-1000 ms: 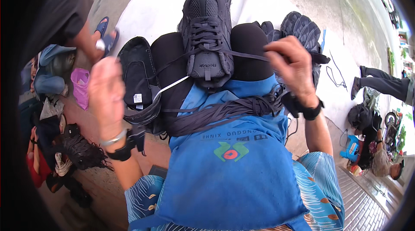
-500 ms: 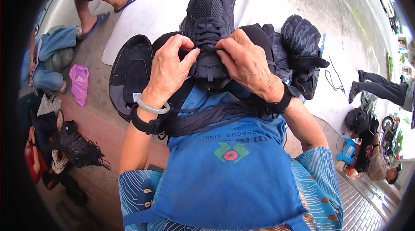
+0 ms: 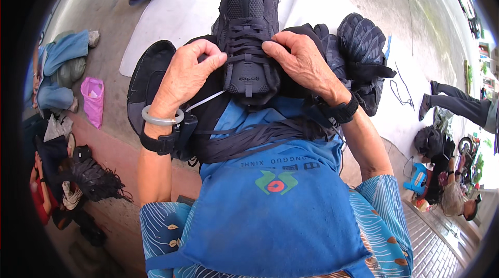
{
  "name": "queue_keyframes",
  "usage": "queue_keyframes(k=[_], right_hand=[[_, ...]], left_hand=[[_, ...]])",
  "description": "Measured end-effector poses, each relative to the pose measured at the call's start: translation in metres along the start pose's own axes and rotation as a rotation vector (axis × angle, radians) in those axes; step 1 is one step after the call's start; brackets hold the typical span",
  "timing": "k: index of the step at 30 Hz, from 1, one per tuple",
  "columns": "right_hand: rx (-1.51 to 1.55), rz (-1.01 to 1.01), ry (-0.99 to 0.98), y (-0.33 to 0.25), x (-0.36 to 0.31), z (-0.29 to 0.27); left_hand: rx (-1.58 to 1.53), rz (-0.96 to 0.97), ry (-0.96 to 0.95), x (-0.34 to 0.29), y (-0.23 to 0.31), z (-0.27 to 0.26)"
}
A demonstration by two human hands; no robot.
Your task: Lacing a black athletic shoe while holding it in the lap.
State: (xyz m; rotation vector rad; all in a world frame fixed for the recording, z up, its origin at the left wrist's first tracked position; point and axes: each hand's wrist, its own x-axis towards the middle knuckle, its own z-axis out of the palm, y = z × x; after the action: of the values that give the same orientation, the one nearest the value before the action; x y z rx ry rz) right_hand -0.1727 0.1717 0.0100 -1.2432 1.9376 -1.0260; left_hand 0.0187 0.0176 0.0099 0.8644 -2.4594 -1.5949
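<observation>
A black sneaker rests over my lap, toe pointing away and tongue toward me. Flat black shoelaces cross its front in several rows. My left hand is at the left row of eyelets, thumb and forefinger pinched on the shoelace. Across the shoe, my right hand pinches the lace on the right side, its thumb against the shoe's edge. The lace ends are mostly hidden in my fingers. A bundle of loose black laces lies across my blue apron.
Beside my left arm lies another black shoe, opening upward. Black shoes pile up at my right on a white sheet. A pink bag stands on the left floor. Other people sit or stand at both sides.
My hands have drawn apart from over the lacing to the shoe's two sides, uncovering the lower lace rows and tongue. A passer-by in blue slippers has moved, partly out of view at upper left.
</observation>
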Motion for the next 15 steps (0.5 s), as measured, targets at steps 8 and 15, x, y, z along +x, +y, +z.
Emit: queue_keyframes(k=[8,15], right_hand=[[0.075,0.014,0.14,0.015,-0.012,0.007],[0.065,-0.008,0.16,0.005,-0.028,0.006]], left_hand=[[0.19,0.345,0.314,0.003,0.007,0.03],[0.251,0.317,0.283,0.004,0.01,0.033]])
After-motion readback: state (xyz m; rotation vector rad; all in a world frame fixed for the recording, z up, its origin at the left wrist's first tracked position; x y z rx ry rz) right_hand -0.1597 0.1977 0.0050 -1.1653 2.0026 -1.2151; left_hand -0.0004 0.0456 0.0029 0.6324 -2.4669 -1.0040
